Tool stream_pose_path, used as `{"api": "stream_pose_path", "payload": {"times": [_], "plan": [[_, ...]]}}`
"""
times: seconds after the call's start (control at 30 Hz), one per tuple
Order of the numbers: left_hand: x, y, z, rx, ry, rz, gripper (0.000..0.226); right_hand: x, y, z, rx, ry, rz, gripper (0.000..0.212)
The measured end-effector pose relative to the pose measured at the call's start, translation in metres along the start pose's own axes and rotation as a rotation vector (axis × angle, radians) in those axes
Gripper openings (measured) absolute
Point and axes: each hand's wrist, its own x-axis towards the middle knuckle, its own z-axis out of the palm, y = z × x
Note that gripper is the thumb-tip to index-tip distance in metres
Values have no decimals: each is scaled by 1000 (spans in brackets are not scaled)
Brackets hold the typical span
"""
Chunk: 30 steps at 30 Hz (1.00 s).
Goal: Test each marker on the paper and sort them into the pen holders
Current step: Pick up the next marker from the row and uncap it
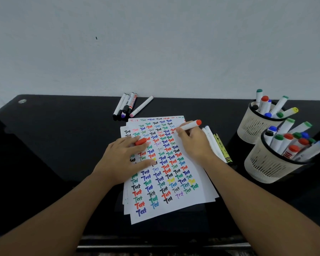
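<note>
head view: the right hand [193, 143] grips a white-barrelled marker with a red end [189, 125], fingers curled round the barrel near its tip, which touches the upper right part of the white sheet of paper covered in coloured "test" words [201, 174]. the marker's long axis runs from the tip at lower left up and out to the right, its red end pointing toward the two pen holders. the left hand [126, 159] lies flat on the paper with fingers fairly straight, pressing the sheets down, and the loose red cap [141, 141] sits tucked between its fingers. the cap therefore lies to the left of the marker tip, across a short stretch of paper, so capping looks like the left hand's job while the right brings the tip over. just beside the right hand lie a few white markers and a yellow one [217, 145] on the black tabletop [44, 145]. further right stand the nearer cream mesh pen holder [266, 169] and the farther cream mesh pen holder [251, 128], both on the right hand's side. a loose cluster of slim markers [127, 106] waits beyond the paper.
</note>
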Motion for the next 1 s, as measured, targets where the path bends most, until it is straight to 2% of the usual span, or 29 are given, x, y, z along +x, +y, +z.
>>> {"api": "stream_pose_path", "payload": {"times": [0.23,0.37,1.0], "plan": [[1,-1,0,2,-6,-2,81,-3,-2,-1,-2,-1,4,27],[0,-2,1,5,-9,-2,81,-5,-3,-3,85,29,8,24],[0,-1,0,0,-10,-2,80,-5,-4,-3,16,53,23,31]]}}
